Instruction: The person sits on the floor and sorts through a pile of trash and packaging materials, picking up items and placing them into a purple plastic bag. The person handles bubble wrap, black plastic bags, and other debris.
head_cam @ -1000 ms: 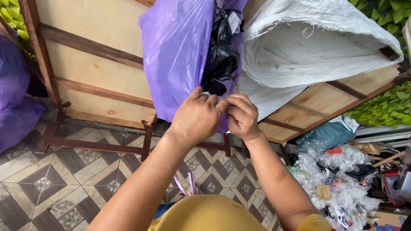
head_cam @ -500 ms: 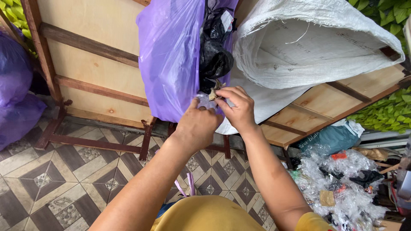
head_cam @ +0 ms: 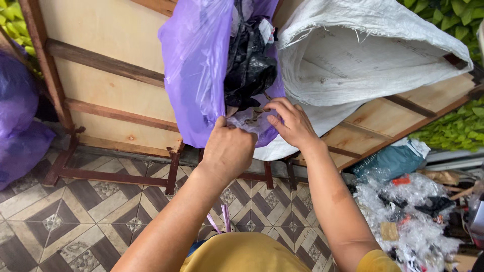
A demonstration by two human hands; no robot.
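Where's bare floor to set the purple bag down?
Bare tiled floor lies left of the left hand, below the wooden frame. Right is crowded: a heap of plastic scraps beside the teal bag. Both hands hold the purple bag.

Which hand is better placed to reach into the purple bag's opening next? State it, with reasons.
Probably the right hand: its fingertips sit at the opening of the purple bag, just below the black plastic inside. The left hand lies lower, pinching the bag's edge, so it looks better suited to holding.
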